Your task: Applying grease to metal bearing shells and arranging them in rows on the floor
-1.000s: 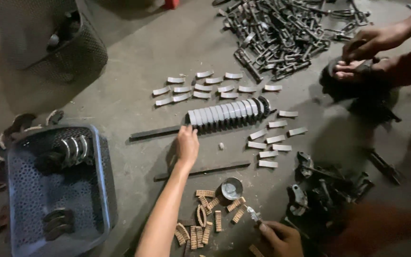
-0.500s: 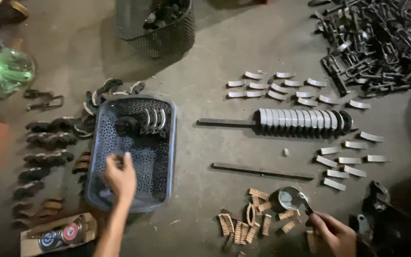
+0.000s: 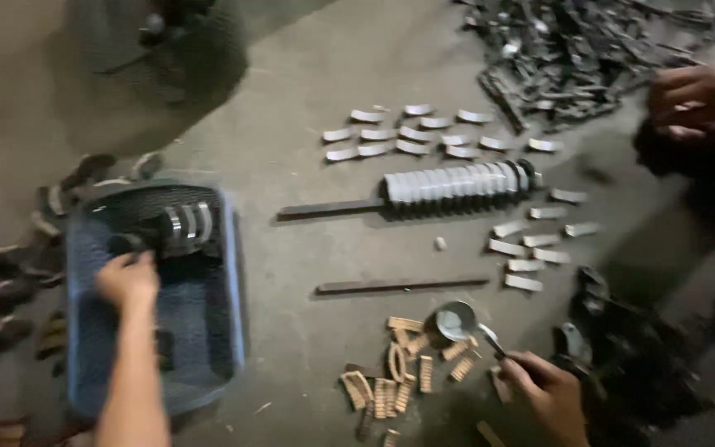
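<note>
Currently: left hand (image 3: pixel 128 281) inside the blue basket (image 3: pixel 229 281) at left, fingers curled round a dark curved part (image 3: pixel 126 244); banded parts (image 3: pixel 185 223) lie just beyond. Right hand (image 3: pixel 544 389), near right, fingers closed on a thin metal tool (image 3: pixel 490 338) beside a small round dish (image 3: pixel 455 319) and tan pieces (image 3: pixel 391 385). Middle: rod (image 3: pixel 333 207) threaded with a row of pale plates (image 3: pixel 457 182); second bar (image 3: pixel 399 286) nearer. Far right, another person's hand (image 3: pixel 693 91). Step judged: picking from basket; lifting clear needs a firm grip.

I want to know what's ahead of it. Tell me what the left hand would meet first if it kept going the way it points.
The left hand points up the blue basket; first in line are the curved metal pieces in its far end, though blur hides any contact.
</note>
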